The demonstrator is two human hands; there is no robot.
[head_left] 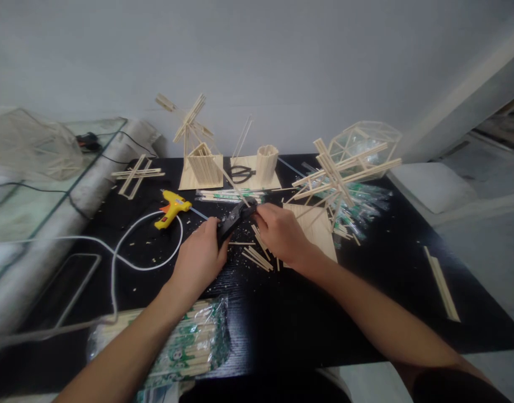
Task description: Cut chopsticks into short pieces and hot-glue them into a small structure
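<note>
My left hand is wrapped around the handles of a black hand cutter above the middle of the table. A thin wooden stick runs from the cutter's head up and to the left. At that head, the fingers of my right hand are closed around the stick's near end, which they hide. Beneath both hands lie several short cut stick pieces and scattered chips. A flat wooden board is partly behind my right hand.
Left is a yellow glue gun with a looping white cord. Behind stand a square stick tower, a round stick cup and black scissors. A windmill-like stick frame stands right; bagged chopsticks lie in front.
</note>
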